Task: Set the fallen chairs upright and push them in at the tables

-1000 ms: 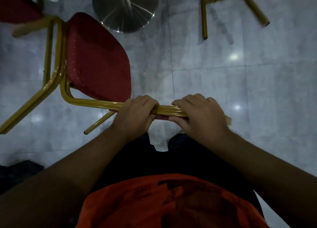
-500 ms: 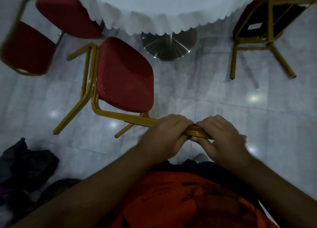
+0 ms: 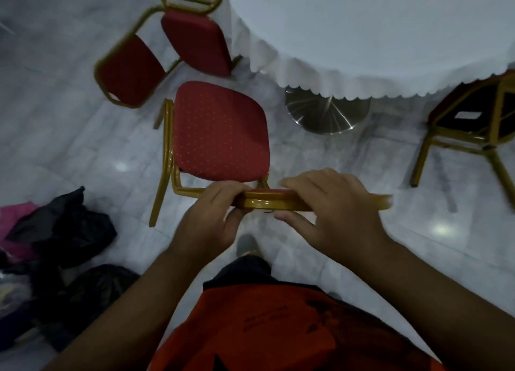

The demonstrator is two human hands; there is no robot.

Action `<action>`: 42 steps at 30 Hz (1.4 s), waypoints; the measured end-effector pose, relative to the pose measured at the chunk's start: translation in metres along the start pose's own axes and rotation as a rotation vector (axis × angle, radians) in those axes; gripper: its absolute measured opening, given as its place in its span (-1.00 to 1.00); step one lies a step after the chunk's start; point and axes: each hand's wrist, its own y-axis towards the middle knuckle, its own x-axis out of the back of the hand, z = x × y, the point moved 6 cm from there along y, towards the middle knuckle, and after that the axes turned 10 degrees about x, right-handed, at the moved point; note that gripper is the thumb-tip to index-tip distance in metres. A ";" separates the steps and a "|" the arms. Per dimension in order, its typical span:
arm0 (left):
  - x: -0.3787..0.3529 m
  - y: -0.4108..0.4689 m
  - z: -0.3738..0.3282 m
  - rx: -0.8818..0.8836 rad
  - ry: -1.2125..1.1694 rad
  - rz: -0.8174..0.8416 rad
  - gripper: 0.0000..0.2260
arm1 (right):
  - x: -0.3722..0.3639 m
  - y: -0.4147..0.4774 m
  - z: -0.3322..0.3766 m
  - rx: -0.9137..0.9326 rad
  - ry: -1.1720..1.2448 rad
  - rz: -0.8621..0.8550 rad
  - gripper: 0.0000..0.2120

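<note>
A red-cushioned chair [image 3: 220, 131] with a gold metal frame stands upright just in front of me, its seat facing the round table [image 3: 376, 30] with the white scalloped cloth. My left hand [image 3: 211, 217] and my right hand [image 3: 331, 206] both grip the top rail of its backrest [image 3: 267, 203]. A second red chair [image 3: 195, 41] lies tipped over at the table's left edge. A third chair [image 3: 473, 117] lies fallen at the right, showing its black underside.
The table's round steel base [image 3: 326, 114] sits on the grey marble floor beyond the held chair. Dark bags and a pink cloth [image 3: 55, 231] lie on the floor at my lower left. My foot [image 3: 246, 245] shows below the backrest.
The chair has come from tilted on its side to standing upright, and my view has lifted so the table top and both other chairs show. Both hands stay on the backrest.
</note>
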 end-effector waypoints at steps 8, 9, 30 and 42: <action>0.030 -0.008 -0.038 -0.059 0.139 0.067 -0.68 | -0.008 0.017 0.017 -0.032 0.234 0.186 -0.59; 0.029 -0.005 -0.046 -0.058 0.210 0.068 -0.71 | -0.007 0.021 0.021 -0.006 0.315 0.181 -0.62; 0.013 0.020 -0.071 -0.313 0.494 -0.270 -0.59 | -0.004 -0.020 -0.042 -0.123 0.331 -0.059 -0.61; 0.023 0.025 -0.072 -0.337 0.335 -0.308 -0.61 | 0.037 -0.014 -0.023 -0.073 0.083 -0.213 -0.66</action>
